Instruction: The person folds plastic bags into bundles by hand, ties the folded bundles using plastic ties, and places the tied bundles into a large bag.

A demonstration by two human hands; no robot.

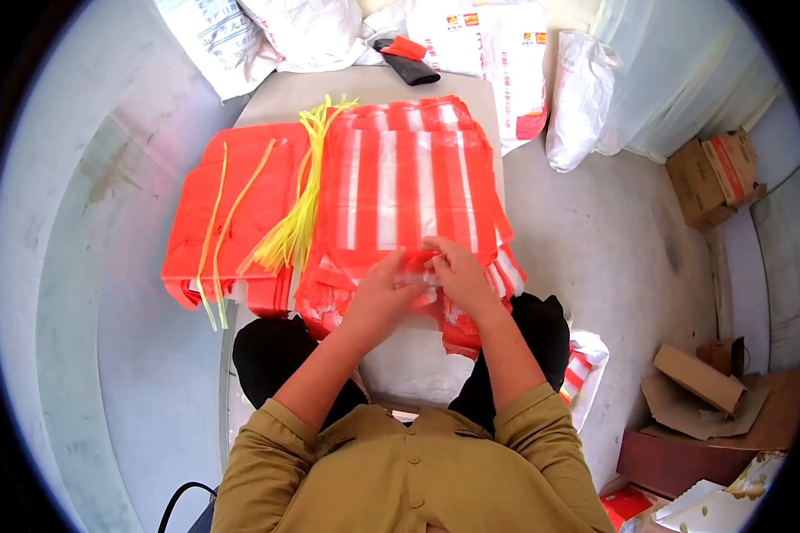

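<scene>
A thick stack of red-and-white striped plastic bags (400,191) lies on the table in front of me. My left hand (384,295) is over its near edge, thumb apart, the other fingertips smeared by motion. Close beside it, my right hand (458,275) has bent fingers pinching at the near edge of the top plastic bag; the fingertips are partly lost against the red film. A bundle of yellow ties (298,226) runs along the stack's left side. Further left sits a pile of red plastic bags (256,186) with two loose yellow strips across it.
White printed sacks (476,53) stand behind the table (280,98). A black roll with a red piece (409,67) lies at its far edge. Cardboard boxes (711,178) are at the right wall, with opened cardboard (702,391) lower right. A bag with striped plastic (585,373) stands beside my right leg.
</scene>
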